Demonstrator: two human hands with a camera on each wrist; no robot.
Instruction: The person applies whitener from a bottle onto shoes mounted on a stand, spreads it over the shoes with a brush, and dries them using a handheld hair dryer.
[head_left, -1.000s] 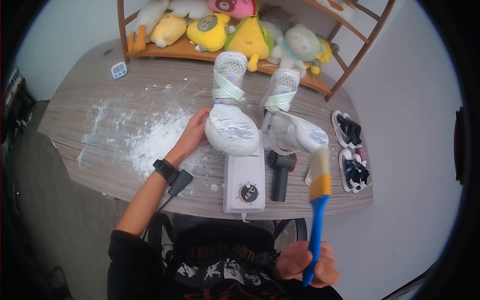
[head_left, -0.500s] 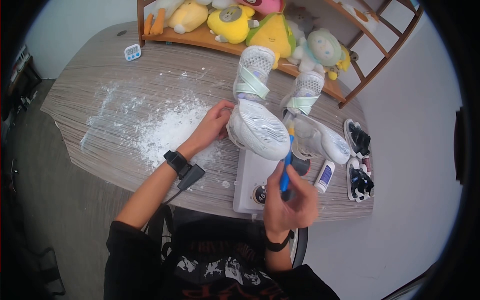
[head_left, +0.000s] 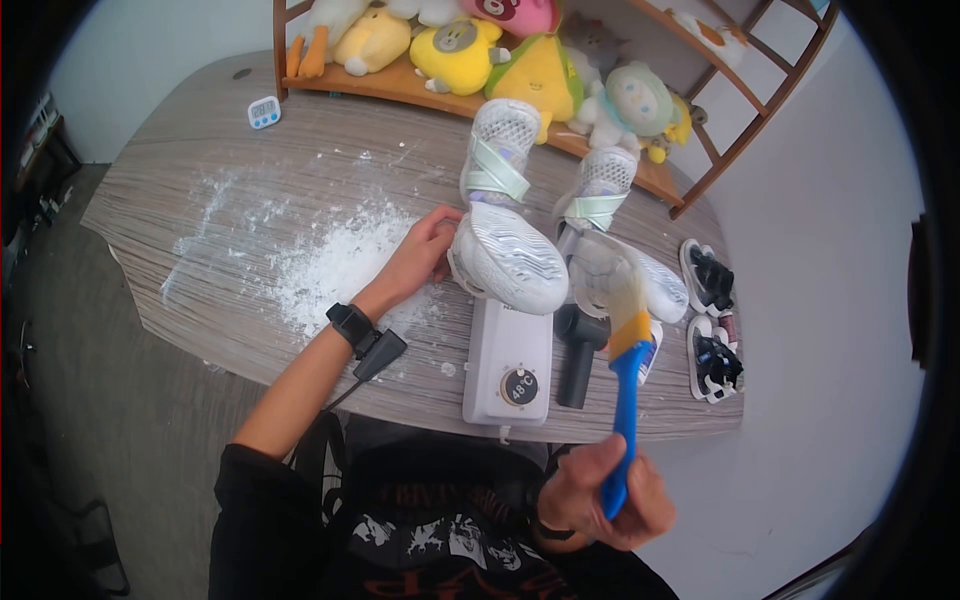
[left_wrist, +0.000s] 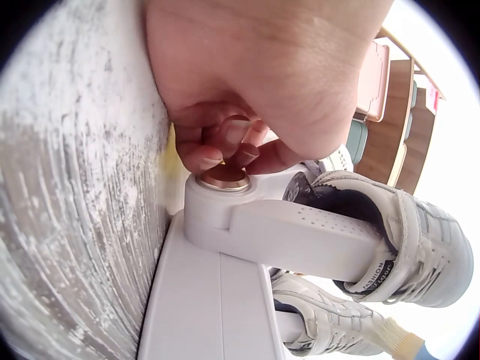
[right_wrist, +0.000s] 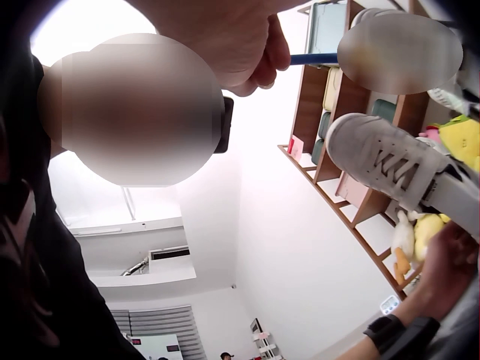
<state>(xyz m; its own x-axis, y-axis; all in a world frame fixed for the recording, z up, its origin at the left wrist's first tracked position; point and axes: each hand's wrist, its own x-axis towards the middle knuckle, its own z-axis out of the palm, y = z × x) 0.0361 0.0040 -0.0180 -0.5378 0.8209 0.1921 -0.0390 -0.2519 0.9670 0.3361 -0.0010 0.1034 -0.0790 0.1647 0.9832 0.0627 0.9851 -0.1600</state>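
Note:
My right hand (head_left: 610, 490) pinches the blue handle of a paintbrush (head_left: 625, 390) with pale bristles. In the head view the bristles overlap the right white sneaker (head_left: 665, 285). That sneaker and the left white sneaker (head_left: 515, 262) hang on the arms of a white shoe dryer (head_left: 495, 375), soles toward me. My left hand (head_left: 425, 250) rests beside the left sneaker. Seen from the left wrist, its loosely curled fingertips lie right at the copper-coloured cap (left_wrist: 223, 177) on the dryer's pivot. Behind sits a second pair with mint-green straps (head_left: 498, 170).
White powder (head_left: 335, 265) is spread on the table left of my hand. A dark handheld device (head_left: 578, 355) and a white bottle (head_left: 652, 352) lie right of the dryer. Small black-and-white shoes (head_left: 710, 355) stand at the right edge. A timer (head_left: 264, 112) and plush toys (head_left: 460, 55) are behind.
The right hand swung the brush up to the right sneaker, then drew back toward my body, lower and to the right. The left hand stays beside the left sneaker; the head view shifted.

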